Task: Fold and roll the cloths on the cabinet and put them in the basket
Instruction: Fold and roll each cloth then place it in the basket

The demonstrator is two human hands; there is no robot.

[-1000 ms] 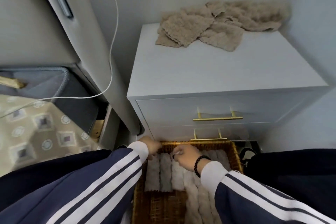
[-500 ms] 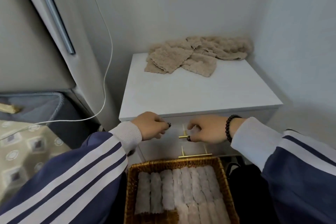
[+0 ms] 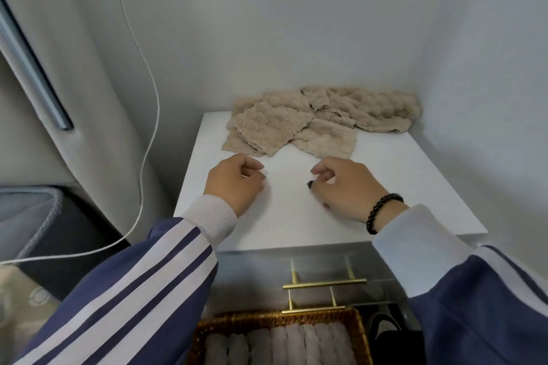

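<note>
We are holding both hands over the front half of the cabinet (image 3: 385, 175) top, each with loosely curled fingers and nothing in them. Our left hand (image 3: 235, 182) is hanging near the left edge, and our right hand (image 3: 345, 187), with a dark bead bracelet (image 3: 382, 212) on its wrist, is hanging toward the middle. Whether they are touching the top, we cannot tell. The cloths (image 3: 314, 121) are lying in a loose, crumpled heap along the back edge, just beyond our fingertips and apart from them. The basket (image 3: 360, 326) is sitting on the floor right against the cabinet front, below the two brass handles (image 3: 324, 284), and rolls (image 3: 284, 345) are lying side by side in it. A white cable (image 3: 149, 89) is hanging down at the left.
</note>
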